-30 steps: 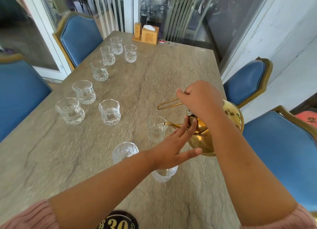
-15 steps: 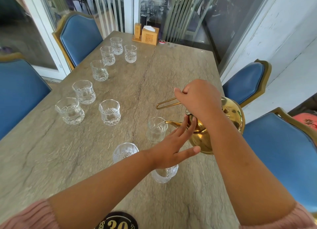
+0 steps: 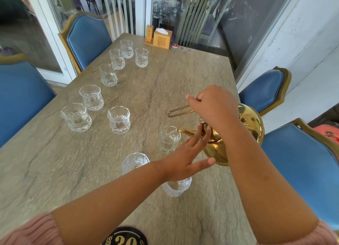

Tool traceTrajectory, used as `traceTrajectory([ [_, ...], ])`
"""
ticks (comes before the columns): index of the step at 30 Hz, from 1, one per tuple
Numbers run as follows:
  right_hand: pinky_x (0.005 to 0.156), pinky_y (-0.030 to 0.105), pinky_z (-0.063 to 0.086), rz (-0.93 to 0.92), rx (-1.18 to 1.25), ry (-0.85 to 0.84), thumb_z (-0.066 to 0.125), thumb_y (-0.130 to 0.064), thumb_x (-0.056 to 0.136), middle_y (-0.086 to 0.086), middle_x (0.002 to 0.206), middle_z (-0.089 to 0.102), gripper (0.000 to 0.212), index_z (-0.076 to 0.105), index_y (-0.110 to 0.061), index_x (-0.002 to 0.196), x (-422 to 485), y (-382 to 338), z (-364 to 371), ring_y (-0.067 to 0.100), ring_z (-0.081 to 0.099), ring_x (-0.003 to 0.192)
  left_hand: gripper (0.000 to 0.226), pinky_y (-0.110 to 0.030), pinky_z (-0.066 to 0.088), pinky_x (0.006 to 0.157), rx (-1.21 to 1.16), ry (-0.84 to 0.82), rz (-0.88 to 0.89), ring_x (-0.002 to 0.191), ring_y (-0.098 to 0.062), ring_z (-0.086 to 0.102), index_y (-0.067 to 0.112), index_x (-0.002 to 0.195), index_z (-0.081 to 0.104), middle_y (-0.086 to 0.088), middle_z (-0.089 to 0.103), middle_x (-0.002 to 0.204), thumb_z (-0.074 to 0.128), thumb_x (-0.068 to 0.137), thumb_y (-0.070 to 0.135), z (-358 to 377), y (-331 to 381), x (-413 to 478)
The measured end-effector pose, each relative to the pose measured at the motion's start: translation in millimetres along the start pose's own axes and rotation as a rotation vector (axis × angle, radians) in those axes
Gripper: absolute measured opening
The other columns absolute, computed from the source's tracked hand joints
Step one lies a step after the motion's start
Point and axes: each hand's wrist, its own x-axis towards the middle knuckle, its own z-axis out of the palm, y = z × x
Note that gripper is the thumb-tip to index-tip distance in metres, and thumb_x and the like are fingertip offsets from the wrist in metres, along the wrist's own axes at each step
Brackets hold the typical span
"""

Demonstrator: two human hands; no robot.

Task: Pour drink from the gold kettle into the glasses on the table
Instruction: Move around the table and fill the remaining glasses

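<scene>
My right hand (image 3: 216, 107) grips the wire handle of the gold kettle (image 3: 245, 133), which is tilted left above the table. Its thin spout tip hangs over the rim of a clear cut glass (image 3: 168, 140). My left hand (image 3: 185, 158) is flat and open, fingertips pressed against the kettle's lid and body. Two more glasses stand near me: one (image 3: 134, 162) beside my left wrist, another (image 3: 177, 187) partly hidden under my left hand. Several clear glasses (image 3: 118, 119) stand in a row along the left side of the stone table (image 3: 55, 162).
A wooden napkin holder (image 3: 161, 39) and a small round tin (image 3: 175, 45) sit at the table's far end. Blue padded chairs (image 3: 311, 171) flank both sides. Glass doors and a white wall lie behind.
The kettle has tipped slightly further left and down, bringing the spout tip over the glass rim. My left hand stays against the kettle.
</scene>
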Motion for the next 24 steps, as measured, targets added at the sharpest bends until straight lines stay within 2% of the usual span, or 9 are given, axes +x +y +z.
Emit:
traceTrajectory([
  [7, 0.052, 0.025, 0.039, -0.005, -0.008, -0.004, 0.040, -0.045, 0.096, 0.000, 0.047, 0.043, 0.055, 0.047, -0.016, 0.049, 0.2, -2.2, -1.6, 0.013, 0.046, 0.047, 0.081, -0.048, 0.007, 0.119, -0.012, -0.006, 0.001, 0.145, -0.013, -0.015, 0.034, 0.147, -0.016, 0.002, -0.025, 0.156, 0.027, 0.087, 0.067, -1.3, 0.7, -1.4],
  [17, 0.064, 0.033, 0.050, -0.021, 0.006, 0.002, 0.041, -0.046, 0.095, 0.000, 0.048, 0.044, 0.055, 0.049, -0.015, 0.050, -0.9, -5.6, -3.5, 0.017, 0.051, 0.051, 0.082, -0.047, 0.006, 0.119, -0.007, 0.001, 0.005, 0.146, -0.014, -0.014, 0.034, 0.148, -0.015, 0.001, -0.024, 0.157, 0.026, 0.086, 0.068, -2.7, 1.3, -2.5],
  [22, 0.067, 0.034, 0.052, -0.026, 0.025, -0.001, 0.042, -0.046, 0.095, 0.000, 0.049, 0.046, 0.053, 0.059, -0.011, 0.058, -3.6, -5.5, -4.5, 0.022, 0.061, 0.059, 0.080, -0.047, 0.007, 0.119, -0.003, -0.001, 0.000, 0.146, -0.014, -0.012, 0.034, 0.148, -0.015, 0.002, -0.024, 0.156, 0.029, 0.088, 0.065, -1.7, 1.8, -2.7],
  [24, 0.066, 0.033, 0.052, -0.032, 0.022, 0.005, 0.042, -0.046, 0.095, 0.000, 0.049, 0.046, 0.053, 0.057, -0.012, 0.057, -4.4, -5.3, -5.1, 0.022, 0.060, 0.059, 0.080, -0.047, 0.007, 0.119, 0.000, 0.001, 0.006, 0.146, -0.014, -0.012, 0.034, 0.148, -0.015, 0.001, -0.023, 0.157, 0.029, 0.088, 0.064, -1.7, 1.8, -2.6],
])
